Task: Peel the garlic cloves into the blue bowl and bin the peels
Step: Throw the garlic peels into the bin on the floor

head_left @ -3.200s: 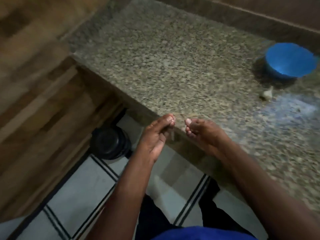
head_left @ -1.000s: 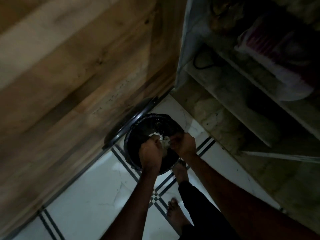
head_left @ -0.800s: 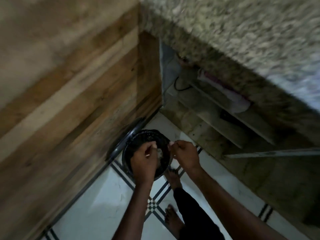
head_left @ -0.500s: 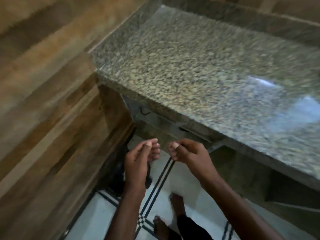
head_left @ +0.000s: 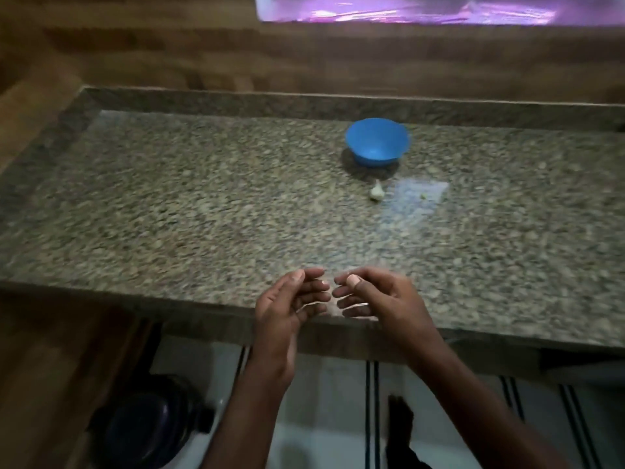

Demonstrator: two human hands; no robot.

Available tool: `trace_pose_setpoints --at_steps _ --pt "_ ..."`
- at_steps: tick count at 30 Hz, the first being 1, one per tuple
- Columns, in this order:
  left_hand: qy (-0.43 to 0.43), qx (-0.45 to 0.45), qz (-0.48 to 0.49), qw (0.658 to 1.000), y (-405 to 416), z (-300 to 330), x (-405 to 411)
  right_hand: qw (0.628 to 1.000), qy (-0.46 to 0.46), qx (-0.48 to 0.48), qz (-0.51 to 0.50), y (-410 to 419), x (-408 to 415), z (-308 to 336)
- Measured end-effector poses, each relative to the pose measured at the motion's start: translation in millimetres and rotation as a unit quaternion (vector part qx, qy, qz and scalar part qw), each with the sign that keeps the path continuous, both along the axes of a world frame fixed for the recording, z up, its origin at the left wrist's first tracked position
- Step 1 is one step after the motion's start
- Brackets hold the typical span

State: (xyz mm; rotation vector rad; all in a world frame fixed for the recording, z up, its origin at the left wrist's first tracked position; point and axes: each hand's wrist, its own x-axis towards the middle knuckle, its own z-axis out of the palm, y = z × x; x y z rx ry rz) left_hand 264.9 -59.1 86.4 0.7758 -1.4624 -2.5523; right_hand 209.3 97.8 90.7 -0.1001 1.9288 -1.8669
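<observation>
Both hands hover side by side over the near edge of the counter, fingertips almost meeting. In the left hand [head_left: 287, 304] and the right hand [head_left: 375, 296] alike the fingers are loosely curled and hold nothing. Farther back on the speckled granite countertop [head_left: 203, 204] stands the round blue plastic bowl [head_left: 376, 141], with a small pale garlic piece [head_left: 376, 192] lying just in front of it. Down on the tiled floor at the lower left sits a dark round bin [head_left: 145, 428].
</observation>
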Motion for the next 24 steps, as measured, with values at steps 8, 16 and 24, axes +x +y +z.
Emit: trace_pose_setpoints --at_steps 8,16,24 --pt "-0.054 -0.033 -0.034 0.997 128 -34 -107 0.998 0.01 0.054 -0.042 131 -93 -35" --pt "-0.077 -0.413 -0.113 0.901 147 -105 -209 0.963 0.078 0.245 -0.075 159 -197 -89" --pt "-0.072 -0.768 -0.207 0.602 130 -159 -232 0.891 0.189 0.411 -0.041 125 -292 -107"
